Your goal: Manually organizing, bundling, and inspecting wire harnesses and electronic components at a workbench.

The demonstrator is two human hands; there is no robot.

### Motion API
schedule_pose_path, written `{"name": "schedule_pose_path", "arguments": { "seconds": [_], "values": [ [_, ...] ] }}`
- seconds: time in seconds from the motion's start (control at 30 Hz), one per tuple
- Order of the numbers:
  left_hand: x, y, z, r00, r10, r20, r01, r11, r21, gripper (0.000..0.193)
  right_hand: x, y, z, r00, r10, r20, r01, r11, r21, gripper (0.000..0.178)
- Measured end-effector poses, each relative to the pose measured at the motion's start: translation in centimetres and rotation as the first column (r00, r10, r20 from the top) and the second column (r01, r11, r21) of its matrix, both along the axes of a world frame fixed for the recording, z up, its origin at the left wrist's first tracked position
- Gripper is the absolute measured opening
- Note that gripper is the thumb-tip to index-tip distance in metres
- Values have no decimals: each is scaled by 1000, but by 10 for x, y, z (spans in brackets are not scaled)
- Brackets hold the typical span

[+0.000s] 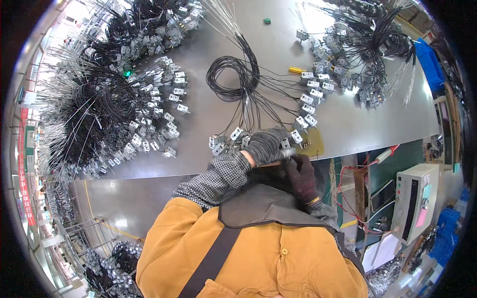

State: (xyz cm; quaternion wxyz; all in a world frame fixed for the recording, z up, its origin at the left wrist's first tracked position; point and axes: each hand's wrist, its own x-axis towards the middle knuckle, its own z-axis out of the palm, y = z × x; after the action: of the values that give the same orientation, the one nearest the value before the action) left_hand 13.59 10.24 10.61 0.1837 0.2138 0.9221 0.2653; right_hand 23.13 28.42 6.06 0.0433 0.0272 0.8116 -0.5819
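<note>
Silver connectors (296, 136) either side, left hand (268, 145) between.

The left hand (268, 145) hides its palm; pale wire ends (229, 25) (top centre) are cut off.

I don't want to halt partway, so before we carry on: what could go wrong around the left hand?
The cables fan out close to the left hand, so one might snag on its glove. Some fittings lie near the front edge of the table; a nudge could knock one off.
</note>
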Motion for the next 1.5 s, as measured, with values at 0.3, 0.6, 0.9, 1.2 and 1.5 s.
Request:
{"name": "schedule_pose_path", "arguments": {
  "seconds": [0.3,0.6,0.9,1.2,1.5],
  "values": [
    [4,7,-5,994,103,-36,-101,994,39,54,-1,4,14,996,50,-79,-37,987,154,20],
    [1,11,8,991,132,38,-131,991,-23,63,-11,10,27,964,219,-149,-148,912,382,35],
    [11,19,-41,955,237,179,-294,841,454,62,-3,15,3,975,89,-205,-73,994,85,45],
    [12,-49,44,901,-2,-433,43,995,85,69,-5,30,-9,870,329,366,182,475,-861,23],
    [3,-34,31,890,24,-455,23,995,98,53,-29,13,4,950,311,-13,-310,938,-153,43]
  ]
}}
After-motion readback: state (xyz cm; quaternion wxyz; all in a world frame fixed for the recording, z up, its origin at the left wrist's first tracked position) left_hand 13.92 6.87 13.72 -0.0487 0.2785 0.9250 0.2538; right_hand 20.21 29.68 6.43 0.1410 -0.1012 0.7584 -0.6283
